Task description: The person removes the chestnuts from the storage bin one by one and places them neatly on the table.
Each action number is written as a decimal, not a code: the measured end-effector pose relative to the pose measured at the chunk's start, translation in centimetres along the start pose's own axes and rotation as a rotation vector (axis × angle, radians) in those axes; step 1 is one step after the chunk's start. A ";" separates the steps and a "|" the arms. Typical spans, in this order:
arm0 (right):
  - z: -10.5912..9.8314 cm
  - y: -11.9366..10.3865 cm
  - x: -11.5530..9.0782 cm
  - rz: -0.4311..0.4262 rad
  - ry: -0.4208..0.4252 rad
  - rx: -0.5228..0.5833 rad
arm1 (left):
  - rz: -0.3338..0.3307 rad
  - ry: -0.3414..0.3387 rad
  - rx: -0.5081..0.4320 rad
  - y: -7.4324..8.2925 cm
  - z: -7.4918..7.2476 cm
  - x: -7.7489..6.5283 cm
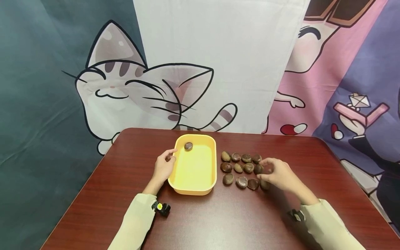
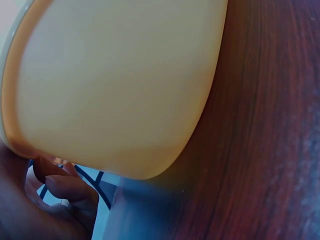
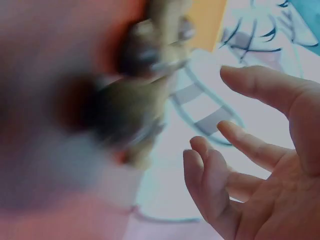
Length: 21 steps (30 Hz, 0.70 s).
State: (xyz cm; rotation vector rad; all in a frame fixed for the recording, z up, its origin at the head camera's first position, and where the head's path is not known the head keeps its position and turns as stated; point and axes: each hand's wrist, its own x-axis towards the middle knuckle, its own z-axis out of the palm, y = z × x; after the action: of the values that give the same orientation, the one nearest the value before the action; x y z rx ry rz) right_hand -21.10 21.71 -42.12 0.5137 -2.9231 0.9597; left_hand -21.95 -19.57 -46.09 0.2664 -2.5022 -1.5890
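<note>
My left hand (image 1: 164, 168) is at the left side of a yellow plastic tray (image 1: 193, 191), holding its rim with curled fingers. In the left wrist view, the tray's outer wall (image 2: 120, 90) fills much of the picture, and part of the grip is hidden. One brown chestnut (image 1: 188, 146) lies inside the tray near its far left corner. Right of the tray, several chestnuts (image 1: 242, 182) lie in three rows on the table. Over the right end of these rows is my right hand (image 1: 279, 175), thumb and fingers apart with nothing between them, near a chestnut (image 1: 265, 184).
The reddish-brown wooden table (image 1: 231, 222) carries everything. A cloth backdrop with a cartoon cat (image 1: 125, 100) hangs behind its far edge. Small cameras are strapped at both wrists, the left one (image 1: 163, 208) just in front of the tray.
</note>
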 end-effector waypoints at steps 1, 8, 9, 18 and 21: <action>0.1 -0.7 0.5 -0.021 0.010 0.002 | -0.001 0.000 0.002 -0.1 0.0 0.0; 1.7 -5.8 4.2 -0.100 0.041 0.081 | 0.001 -0.010 -0.006 -0.3 -0.1 0.1; 2.0 -6.7 4.8 -0.105 0.043 0.091 | 0.001 -0.008 -0.007 -0.2 -0.1 0.1; 4.2 -13.8 9.7 -0.146 0.002 0.183 | -0.011 -0.001 -0.013 -0.1 -0.3 0.0; 4.5 -15.2 11.1 -0.143 -0.012 0.216 | -0.011 -0.004 -0.023 -0.1 -0.1 -0.1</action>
State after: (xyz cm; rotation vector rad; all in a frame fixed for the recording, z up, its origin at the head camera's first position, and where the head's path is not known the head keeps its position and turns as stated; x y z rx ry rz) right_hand -26.44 4.21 -35.71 0.7281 -2.7612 1.2617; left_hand -21.84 -19.70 -46.13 0.2747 -2.4886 -1.6225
